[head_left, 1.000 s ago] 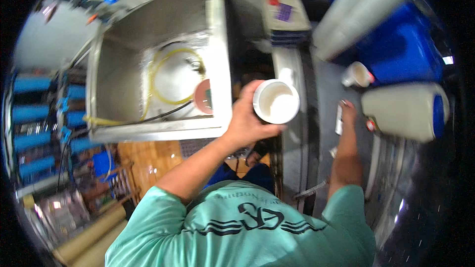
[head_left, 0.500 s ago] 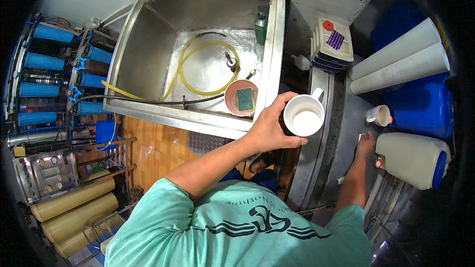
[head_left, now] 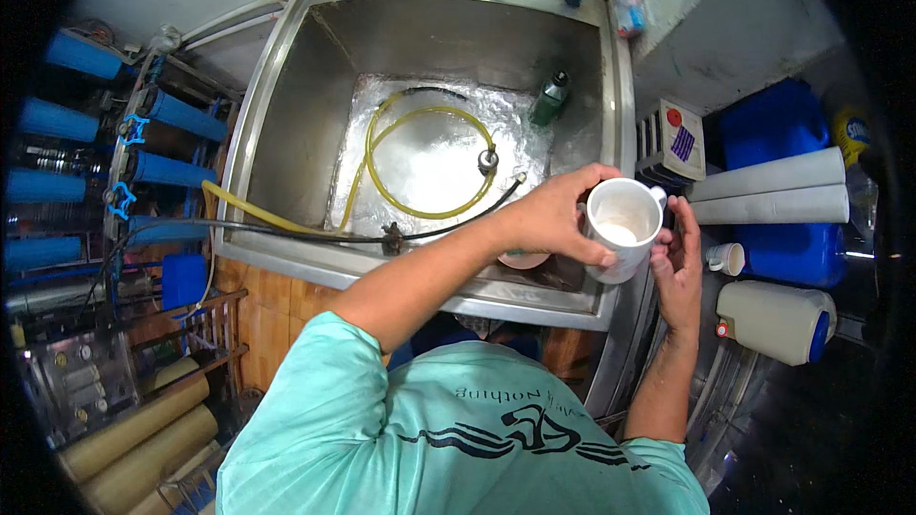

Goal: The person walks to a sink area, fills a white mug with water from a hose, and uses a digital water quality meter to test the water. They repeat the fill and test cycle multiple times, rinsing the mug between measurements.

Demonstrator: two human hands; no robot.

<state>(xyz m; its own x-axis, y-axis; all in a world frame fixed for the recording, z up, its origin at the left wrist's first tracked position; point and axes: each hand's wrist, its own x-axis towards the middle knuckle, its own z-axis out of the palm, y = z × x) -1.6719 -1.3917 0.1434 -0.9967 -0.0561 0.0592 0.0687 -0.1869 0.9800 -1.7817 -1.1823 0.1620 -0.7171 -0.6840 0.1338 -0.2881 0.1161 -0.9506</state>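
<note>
White mug (head_left: 622, 253) held in my left hand (head_left: 549, 215), near the right front corner of the sink (head_left: 286, 114) as seen from above. Left grip: thumb along the near side of the mug, fingers around its far left side, opened only to the mug's width and closed on it. Mouth faces up toward me; interior visible.

Handle at the mug's far right, beside my right index finger. Right hand (head_left: 678, 281) just right of the mug: index raised, other fingers curled toward the wall, thumb apart from them. Cannot tell whether the right fingertips bear on the mug.

Below my left wrist, a pink bowl (head_left: 525, 260), partly hidden. Coiled yellow hose (head_left: 429, 214) and green bottle (head_left: 548, 103) in the sink.
</note>
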